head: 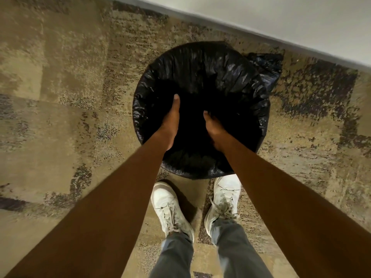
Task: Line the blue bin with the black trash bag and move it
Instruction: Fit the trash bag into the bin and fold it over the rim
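Observation:
A black trash bag (212, 77) is stretched over a round bin standing on the carpet; the bag covers the rim all around, so none of the bin's blue shows. A loose flap of the bag (267, 65) hangs off the far right side. My left hand (170, 121) reaches down inside the bag's dark opening, thumb pointing away from me. My right hand (213, 129) is inside it too, close beside the left. The fingers of both hands are lost in the darkness, so I cannot see whether they grip the plastic.
The bin stands on beige and dark patterned carpet (70, 97), close to a white wall with a grey baseboard (261, 35) running diagonally at the top right. My two white shoes (170, 207) stand right against the bin's near side.

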Action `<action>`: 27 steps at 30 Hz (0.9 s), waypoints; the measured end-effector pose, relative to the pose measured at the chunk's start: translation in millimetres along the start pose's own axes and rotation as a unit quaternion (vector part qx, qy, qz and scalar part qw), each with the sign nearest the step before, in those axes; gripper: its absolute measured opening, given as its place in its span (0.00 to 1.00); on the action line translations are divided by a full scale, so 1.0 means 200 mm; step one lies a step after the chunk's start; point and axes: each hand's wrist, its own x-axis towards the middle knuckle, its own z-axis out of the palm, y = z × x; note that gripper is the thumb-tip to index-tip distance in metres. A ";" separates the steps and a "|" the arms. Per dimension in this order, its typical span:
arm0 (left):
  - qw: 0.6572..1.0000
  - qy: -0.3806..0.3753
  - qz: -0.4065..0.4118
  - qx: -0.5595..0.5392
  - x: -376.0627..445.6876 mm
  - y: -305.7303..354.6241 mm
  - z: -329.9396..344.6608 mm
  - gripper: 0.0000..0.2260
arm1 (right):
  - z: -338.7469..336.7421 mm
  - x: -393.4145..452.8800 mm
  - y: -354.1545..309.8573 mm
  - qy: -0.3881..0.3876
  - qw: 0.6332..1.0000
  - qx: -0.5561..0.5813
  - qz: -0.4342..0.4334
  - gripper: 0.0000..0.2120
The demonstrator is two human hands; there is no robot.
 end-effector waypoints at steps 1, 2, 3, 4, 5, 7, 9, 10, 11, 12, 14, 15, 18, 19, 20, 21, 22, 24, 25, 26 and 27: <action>0.998 0.016 0.032 0.050 -0.01 0.00 0.02 0.33 | 0.00 0.00 0.00 0.003 1.000 -0.003 -0.005 0.27; 0.989 0.035 0.066 0.126 -0.02 -0.01 0.04 0.30 | 0.00 -0.01 0.01 0.009 1.000 -0.009 -0.012 0.25; 0.969 0.050 0.099 0.220 -0.03 -0.03 0.06 0.30 | 0.00 -0.02 0.01 0.020 0.999 -0.023 -0.026 0.24; 0.939 0.060 0.127 0.313 -0.06 -0.05 0.08 0.31 | 0.00 -0.02 0.02 0.032 0.998 -0.044 -0.044 0.22; 0.905 0.068 0.152 0.391 -0.08 -0.07 0.10 0.33 | 0.00 -0.03 0.02 0.043 0.995 -0.066 -0.065 0.20; 0.835 0.085 0.178 0.513 -0.13 -0.11 0.12 0.35 | 0.00 -0.03 0.00 0.040 0.990 -0.093 -0.103 0.16; 0.775 0.079 0.160 0.607 -0.16 -0.15 0.15 0.37 | 0.00 -0.02 -0.02 0.019 0.985 -0.128 -0.118 0.12; 0.746 0.065 0.146 0.646 -0.17 -0.17 0.16 0.37 | 0.01 -0.01 -0.04 0.009 0.978 -0.166 -0.124 0.12; 0.718 0.050 0.135 0.681 -0.17 -0.19 0.16 0.36 | 0.02 0.00 -0.05 -0.007 0.969 -0.210 -0.128 0.12; 0.693 0.032 0.126 0.709 -0.17 -0.20 0.17 0.35 | 0.03 0.01 -0.07 -0.028 0.959 -0.254 -0.124 0.13; 0.661 -0.006 0.108 0.743 -0.17 -0.22 0.17 0.33 | 0.06 0.04 -0.09 -0.072 0.933 -0.335 -0.107 0.15; 0.654 -0.023 0.097 0.750 -0.16 -0.23 0.18 0.31 | 0.06 0.06 -0.10 -0.083 0.921 -0.367 -0.101 0.16; 0.654 -0.078 0.058 0.750 -0.16 -0.23 0.19 0.28 | 0.09 0.12 -0.12 -0.075 0.904 -0.412 -0.090 0.17; 0.662 -0.101 0.043 0.741 -0.16 -0.22 0.19 0.27 | 0.09 0.13 -0.12 -0.067 0.901 -0.419 -0.092 0.16; 0.672 -0.119 0.031 0.730 -0.16 -0.22 0.18 0.26 | 0.09 0.15 -0.12 -0.057 0.897 -0.429 -0.093 0.17; 0.681 -0.129 0.026 0.721 -0.16 -0.22 0.17 0.25 | 0.09 0.16 -0.12 -0.049 0.891 -0.443 -0.092 0.19; 0.687 -0.132 0.027 0.714 -0.16 -0.21 0.15 0.25 | 0.09 0.18 -0.12 -0.043 0.885 -0.455 -0.092 0.20; 0.697 -0.133 0.039 0.703 -0.17 -0.21 0.14 0.26 | 0.08 0.20 -0.13 -0.039 0.883 -0.460 -0.092 0.22; 0.702 -0.135 0.044 0.698 -0.17 -0.20 0.13 0.26 | 0.07 0.22 -0.14 -0.040 0.883 -0.460 -0.091 0.22; 0.706 -0.137 0.049 0.694 -0.17 -0.20 0.13 0.26 | 0.07 0.23 -0.14 -0.043 0.881 -0.463 -0.089 0.22; 0.709 -0.142 0.051 0.689 -0.18 -0.20 0.13 0.26 | 0.06 0.24 -0.15 -0.048 0.878 -0.470 -0.083 0.22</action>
